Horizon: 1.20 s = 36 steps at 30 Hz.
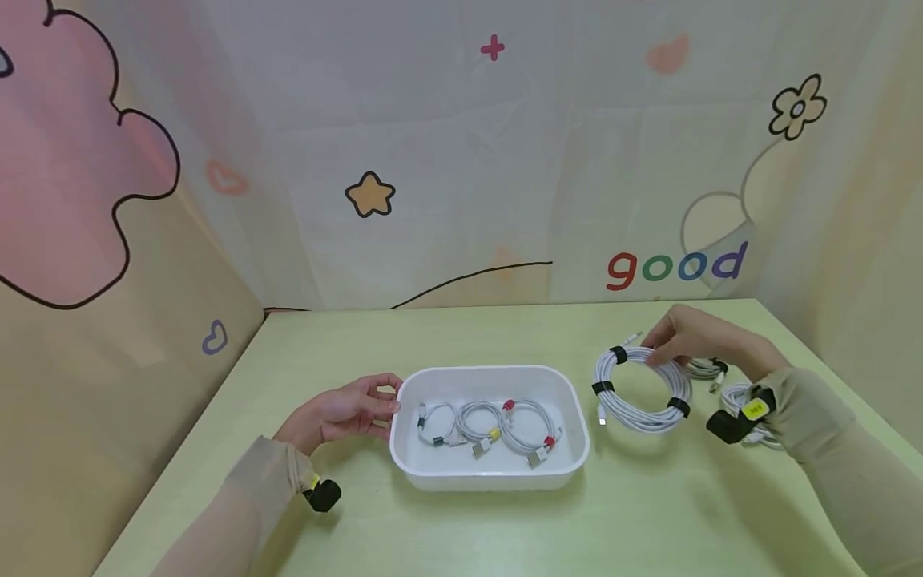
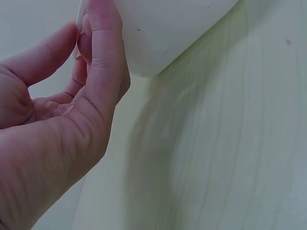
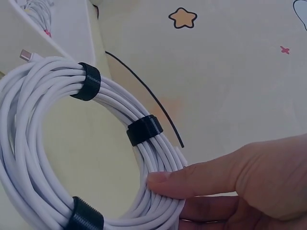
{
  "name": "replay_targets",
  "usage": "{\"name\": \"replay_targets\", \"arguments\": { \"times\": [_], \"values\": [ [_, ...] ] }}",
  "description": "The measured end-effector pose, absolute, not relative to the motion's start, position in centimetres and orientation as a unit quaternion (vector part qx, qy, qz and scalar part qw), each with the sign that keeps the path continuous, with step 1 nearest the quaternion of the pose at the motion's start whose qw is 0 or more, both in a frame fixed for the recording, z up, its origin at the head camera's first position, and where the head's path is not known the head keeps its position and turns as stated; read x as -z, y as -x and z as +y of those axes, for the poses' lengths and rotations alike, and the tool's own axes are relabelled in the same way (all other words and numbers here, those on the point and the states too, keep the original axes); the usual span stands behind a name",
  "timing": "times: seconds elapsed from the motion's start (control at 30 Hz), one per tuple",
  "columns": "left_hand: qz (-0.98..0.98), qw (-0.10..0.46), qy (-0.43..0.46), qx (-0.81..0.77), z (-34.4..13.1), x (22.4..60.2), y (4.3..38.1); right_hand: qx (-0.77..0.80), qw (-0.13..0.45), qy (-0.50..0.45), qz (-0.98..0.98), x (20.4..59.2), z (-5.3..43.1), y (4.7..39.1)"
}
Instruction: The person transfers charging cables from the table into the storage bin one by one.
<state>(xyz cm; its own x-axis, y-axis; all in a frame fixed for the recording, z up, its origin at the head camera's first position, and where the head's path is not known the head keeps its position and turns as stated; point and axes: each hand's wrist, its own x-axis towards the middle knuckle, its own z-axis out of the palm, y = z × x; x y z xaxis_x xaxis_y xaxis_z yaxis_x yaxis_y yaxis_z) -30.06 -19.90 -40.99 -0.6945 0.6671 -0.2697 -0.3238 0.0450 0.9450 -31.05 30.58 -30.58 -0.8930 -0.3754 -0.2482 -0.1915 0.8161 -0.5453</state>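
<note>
My right hand [image 1: 695, 338] pinches a large coil of white cable [image 1: 634, 415] at its upper right, thumb on one side and fingers behind. Black straps [image 3: 145, 129] bind this coil in several places, and a connector [image 3: 28, 55] sticks out from it. It hangs to the right of a white plastic bin [image 1: 490, 481]. On the bin's left rim, the thumb and fingers of my left hand [image 1: 356, 410] pinch the edge. Inside lie three smaller coils: a cable with dark ties [image 1: 437, 441], one with a yellow tie [image 1: 477, 433] and one with red ties [image 1: 530, 446].
Behind my right wrist, more coiled cables lie on the table, one greyish [image 1: 703, 369] and one white [image 1: 735, 397], partly covered by the arm. The pale green table [image 1: 447, 336] meets a printed cloth backdrop [image 1: 461, 200] at the back and sides.
</note>
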Motion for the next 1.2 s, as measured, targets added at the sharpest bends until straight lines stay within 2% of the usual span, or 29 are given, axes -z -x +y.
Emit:
{"name": "replay_targets", "arguments": {
  "times": [0.47,1.2],
  "values": [
    [0.618,0.372,-0.148,-0.677,-19.8,40.9,30.0,0.271,0.193,0.166,0.928,29.3,26.6,31.5],
    [0.634,0.360,-0.136,-0.670,-19.9,41.1,30.2,0.305,0.194,0.217,0.907,31.3,19.2,32.4]
  ]
}}
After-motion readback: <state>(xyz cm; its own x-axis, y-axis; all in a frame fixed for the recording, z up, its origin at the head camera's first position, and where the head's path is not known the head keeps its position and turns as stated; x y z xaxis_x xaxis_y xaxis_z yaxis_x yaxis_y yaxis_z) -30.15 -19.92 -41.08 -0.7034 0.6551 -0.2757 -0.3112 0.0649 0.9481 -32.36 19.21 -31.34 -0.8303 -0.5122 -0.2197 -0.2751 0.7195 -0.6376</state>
